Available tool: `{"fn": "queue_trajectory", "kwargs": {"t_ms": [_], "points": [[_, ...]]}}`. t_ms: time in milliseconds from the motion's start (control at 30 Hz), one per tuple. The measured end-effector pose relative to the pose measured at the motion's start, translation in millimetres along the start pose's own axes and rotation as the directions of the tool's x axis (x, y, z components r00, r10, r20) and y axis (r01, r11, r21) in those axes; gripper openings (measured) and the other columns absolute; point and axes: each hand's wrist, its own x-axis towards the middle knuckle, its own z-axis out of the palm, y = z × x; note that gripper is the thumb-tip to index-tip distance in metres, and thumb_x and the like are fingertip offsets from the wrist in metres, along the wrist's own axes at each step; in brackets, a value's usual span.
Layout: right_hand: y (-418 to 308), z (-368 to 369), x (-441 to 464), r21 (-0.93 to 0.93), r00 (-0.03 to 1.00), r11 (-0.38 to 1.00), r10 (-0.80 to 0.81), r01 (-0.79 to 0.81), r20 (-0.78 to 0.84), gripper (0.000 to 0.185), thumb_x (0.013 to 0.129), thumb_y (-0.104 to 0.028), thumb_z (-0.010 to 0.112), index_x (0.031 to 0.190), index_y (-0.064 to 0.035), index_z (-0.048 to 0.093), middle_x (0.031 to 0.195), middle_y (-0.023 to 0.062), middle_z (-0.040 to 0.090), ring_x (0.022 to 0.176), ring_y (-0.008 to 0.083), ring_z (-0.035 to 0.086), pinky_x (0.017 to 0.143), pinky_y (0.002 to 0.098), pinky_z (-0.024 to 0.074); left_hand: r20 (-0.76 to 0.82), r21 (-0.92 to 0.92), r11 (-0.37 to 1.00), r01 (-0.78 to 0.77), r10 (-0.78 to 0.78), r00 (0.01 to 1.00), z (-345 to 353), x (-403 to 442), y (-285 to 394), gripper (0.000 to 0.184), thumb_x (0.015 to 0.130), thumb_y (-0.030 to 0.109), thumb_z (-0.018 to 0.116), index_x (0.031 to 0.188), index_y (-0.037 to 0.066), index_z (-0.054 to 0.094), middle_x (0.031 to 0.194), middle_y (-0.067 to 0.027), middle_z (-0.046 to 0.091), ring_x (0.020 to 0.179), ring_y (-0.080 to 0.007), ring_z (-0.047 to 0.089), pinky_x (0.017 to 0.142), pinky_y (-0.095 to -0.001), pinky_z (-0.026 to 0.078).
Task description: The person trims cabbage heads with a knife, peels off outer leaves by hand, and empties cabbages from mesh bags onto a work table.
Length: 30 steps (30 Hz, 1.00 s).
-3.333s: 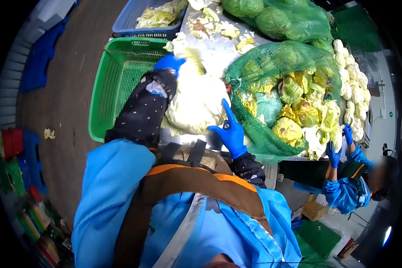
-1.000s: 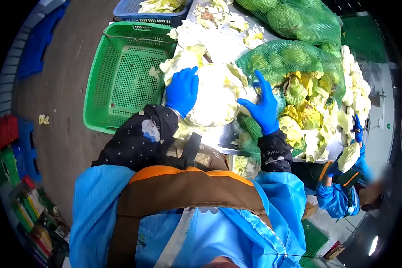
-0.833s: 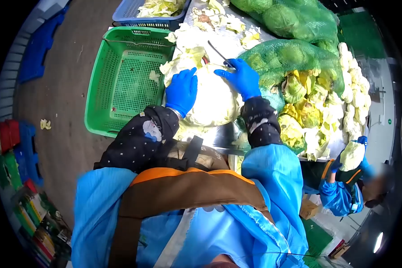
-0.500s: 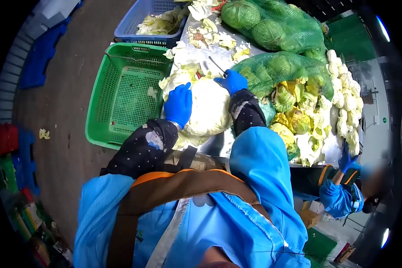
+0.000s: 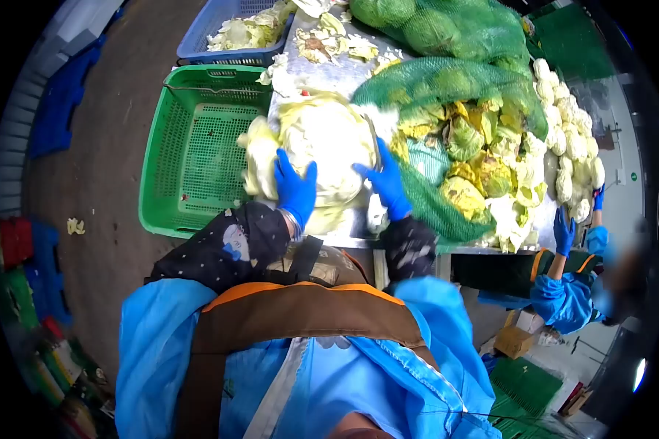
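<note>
The blue-gloved left hand [image 5: 296,192] and right hand [image 5: 388,183], each grip spread apart, flank a round pale leafy cabbage [image 5: 322,146], seemingly part-stripped (yellowish leaves [image 5: 261,162] splay beside the left grip).

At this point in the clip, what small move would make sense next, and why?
Probably steadying the cabbage with the right hand while the left hand draws the outer leaves away. Those leaves spread out from its left side toward the green basket, close to the left fingers, while the right hand is at the opposite side.
</note>
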Motion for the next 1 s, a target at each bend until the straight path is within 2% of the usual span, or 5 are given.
{"fn": "queue_trajectory", "kwargs": {"t_ms": [100,200,300,367,1000], "points": [[-39,-38,36,-0.225,0.964,0.969,0.149,-0.098,0.222,0.085,0.068,-0.027,0.080,0.138,-0.0095,0.036,0.117,0.0177,0.059,0.104,0.0209,0.058,0.088,0.0327,0.0455,0.582,-0.114,0.986,0.122,-0.033,0.812,0,-48,-18,0.053,0.088,0.025,0.056,0.132,0.001,0.038,0.133,-0.0230,0.039,0.122,-0.0315,0.040,0.102,-0.0395,0.034],[-74,-34,5,-0.704,1.000,0.710,0.022,-0.031,-0.022,0.069,0.083,-0.049,0.057,0.138,-0.0151,0.035,0.080,0.0216,0.063,0.074,0.0359,0.062,0.066,0.0416,0.0472,0.954,0.290,0.778,0.557,-0.279,-0.107,-68,-26,99,0.042,0.085,0.026,0.061,0.120,0.003,0.055,0.116,-0.0138,0.059,0.099,-0.0166,0.058,0.084,-0.0291,0.048],[-61,-40,-51,-0.691,0.989,0.723,-0.114,0.019,-0.092,0.061,0.090,-0.046,0.047,0.140,-0.0154,0.031,0.059,0.0148,0.057,0.052,0.0327,0.057,0.049,0.0423,0.0408,0.727,0.073,0.809,-0.584,0.358,0.586,-61,17,100,0.059,0.076,0.046,0.067,0.117,0.005,0.058,0.098,-0.0173,0.064,0.090,-0.0257,0.062,0.078,-0.0368,0.049],[-56,-36,-75,-0.705,0.997,0.708,-0.022,-0.036,-0.072,0.062,0.090,-0.046,0.047,0.140,-0.0135,0.031,0.057,0.0136,0.056,0.051,0.0327,0.056,0.047,0.0427,0.0403,0.478,0.191,0.524,-0.830,0.689,0.545,-53,61,99,0.095,0.066,0.060,0.067,0.135,0.004,0.035,0.134,-0.0219,0.039,0.124,-0.0363,0.037,0.102,-0.0447,0.030],[-26,19,-56,-0.559,0.912,0.774,0.056,-0.297,-0.407,0.057,0.090,-0.036,0.052,0.138,-0.0113,0.034,0.075,0.0194,0.063,0.064,0.0331,0.062,0.055,0.0420,0.0463,0.562,0.041,0.809,-0.587,0.467,0.682,-7,90,30,0.126,0.050,0.059,0.080,0.141,-0.002,0.016,0.142,-0.0266,0.022,0.132,-0.0378,0.025,0.108,-0.0405,0.025]]}}
